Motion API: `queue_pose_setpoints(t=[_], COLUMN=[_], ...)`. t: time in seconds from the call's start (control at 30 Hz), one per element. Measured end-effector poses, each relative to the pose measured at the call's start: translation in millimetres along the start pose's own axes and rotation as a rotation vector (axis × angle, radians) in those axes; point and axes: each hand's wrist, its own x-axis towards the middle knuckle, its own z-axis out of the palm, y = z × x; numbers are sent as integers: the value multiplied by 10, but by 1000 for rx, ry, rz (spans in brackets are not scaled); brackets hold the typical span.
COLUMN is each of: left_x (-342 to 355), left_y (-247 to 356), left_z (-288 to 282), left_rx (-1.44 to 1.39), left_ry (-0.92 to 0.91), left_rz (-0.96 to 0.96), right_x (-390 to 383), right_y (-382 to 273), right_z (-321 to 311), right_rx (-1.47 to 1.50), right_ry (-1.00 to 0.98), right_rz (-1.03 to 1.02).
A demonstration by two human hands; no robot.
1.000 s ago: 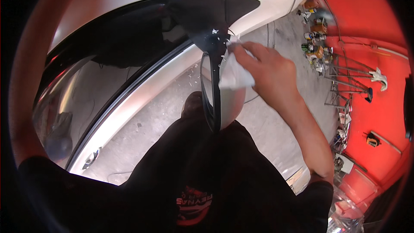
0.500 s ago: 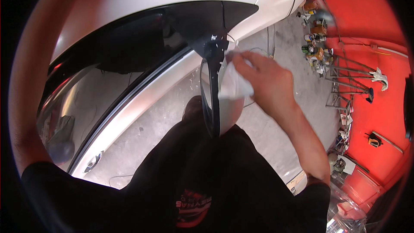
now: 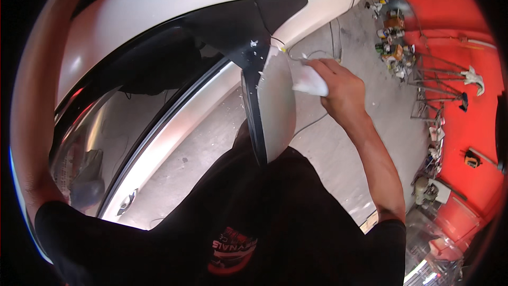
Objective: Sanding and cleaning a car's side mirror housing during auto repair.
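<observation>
My right hand (image 3: pixel 343 86) is closed around a folded white cloth (image 3: pixel 311 82). It hangs just right of a car's side mirror (image 3: pixel 280 106), with a small gap visible between cloth and mirror. The mirror's housing is dull grey on its outer side, with a black strip along its left edge. White flecks lie on the black base (image 3: pixel 248 50) where the mirror joins the car. My left arm (image 3: pixel 34 106) reaches up along the left rim over the car; its hand is outside the picture.
The white car door (image 3: pixel 169 132) and dark side window (image 3: pixel 143 63) fill the left. A cable (image 3: pixel 312 123) lies on the grey floor. Along the red wall (image 3: pixel 444 0) stand cans and boxes (image 3: pixel 394 47), metal stands (image 3: pixel 428 82) and a white rag (image 3: pixel 472 76).
My right hand has moved right with the cloth, off the mirror housing, whose grey side now shows fully. The view has shifted slightly.
</observation>
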Motion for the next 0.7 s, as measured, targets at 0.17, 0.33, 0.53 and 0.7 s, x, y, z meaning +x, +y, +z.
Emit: queue_pose_setpoints(t=[0.17, 0.33, 0.53, 0.7], left_x=[116, -74, -187, 178], left_y=[-350, -925, -1058, 726], left_z=[104, 317, 339, -258], left_rx=[-155, 96, -412, -974], left_ry=[-142, 78, 111, 131], left_rz=[-265, -405, -626, -550], right_x=[-1241, -2110, -2060, -1567], right_y=[550, 837, 1532, 2126], right_z=[226, 334, 255, -4], right_rx=[241, 402, 556, 650], right_ry=[204, 348, 466, 426], right_rz=[465, 731, 716, 595])
